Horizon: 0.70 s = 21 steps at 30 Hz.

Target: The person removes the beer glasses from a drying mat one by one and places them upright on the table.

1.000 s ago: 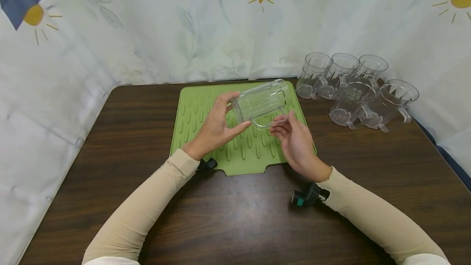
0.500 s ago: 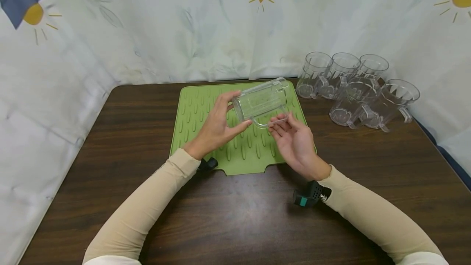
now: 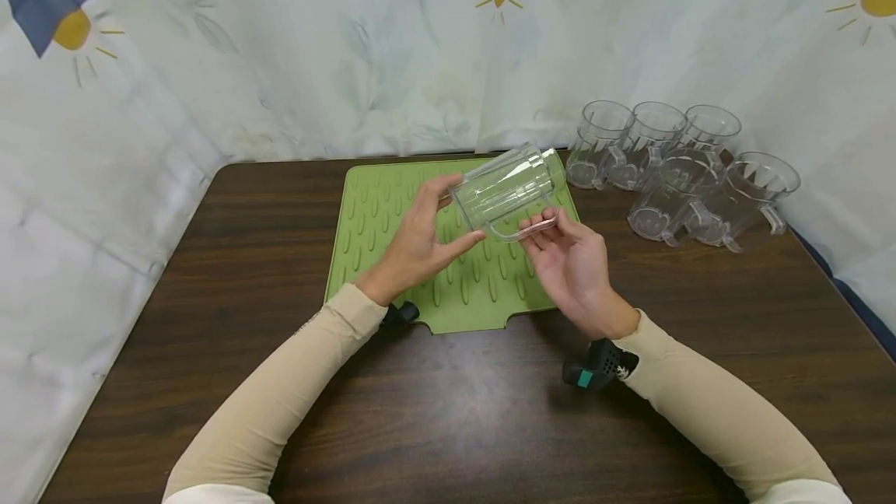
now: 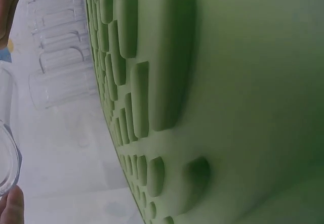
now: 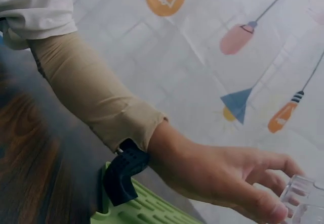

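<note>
A clear mug (image 3: 507, 189) is held tilted in the air above a green ridged mat (image 3: 455, 309). My left hand (image 3: 416, 243) grips its base end, thumb on the near side and fingers on the far side. My right hand (image 3: 570, 263), palm turned up, holds the handle between thumb and fingertips. In the left wrist view, part of the mug (image 4: 7, 158) shows at the left edge beside a fingertip. The right wrist view shows the left hand (image 5: 217, 178) around the mug's base (image 5: 304, 198); the right hand is out of that view.
Several similar clear mugs (image 3: 651, 138) stand upright, close together, at the table's back right. The dark wooden table (image 3: 483, 418) extends around the mat. A white patterned curtain (image 3: 315, 61) hangs along its back and sides.
The mug has moved slightly up and to the right in both hands, its mouth end rising a little. My right palm has turned further upward.
</note>
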Each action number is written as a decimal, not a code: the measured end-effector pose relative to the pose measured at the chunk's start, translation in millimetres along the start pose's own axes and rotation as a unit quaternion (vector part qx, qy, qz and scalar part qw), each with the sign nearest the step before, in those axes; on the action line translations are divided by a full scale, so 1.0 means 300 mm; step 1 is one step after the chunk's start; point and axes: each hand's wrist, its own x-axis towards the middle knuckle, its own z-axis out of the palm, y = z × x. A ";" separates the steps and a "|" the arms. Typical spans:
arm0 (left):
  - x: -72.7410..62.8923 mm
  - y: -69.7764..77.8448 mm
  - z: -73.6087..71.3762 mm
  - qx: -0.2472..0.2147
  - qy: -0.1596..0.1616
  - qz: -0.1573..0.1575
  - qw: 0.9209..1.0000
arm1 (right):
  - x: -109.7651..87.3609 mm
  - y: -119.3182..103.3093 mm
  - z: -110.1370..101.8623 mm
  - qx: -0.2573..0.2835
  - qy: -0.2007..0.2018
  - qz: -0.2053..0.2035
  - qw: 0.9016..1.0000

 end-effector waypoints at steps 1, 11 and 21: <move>0.000 0.001 0.000 0.001 0.000 0.003 1.000 | 0.001 -0.003 0.001 0.000 -0.003 -0.003 1.000; -0.007 -0.002 -0.015 0.030 -0.029 -0.031 0.999 | -0.007 -0.025 -0.002 0.006 -0.035 -0.030 0.999; -0.027 -0.013 -0.060 0.048 -0.076 -0.095 0.991 | -0.003 -0.049 -0.023 -0.015 -0.079 -0.066 0.995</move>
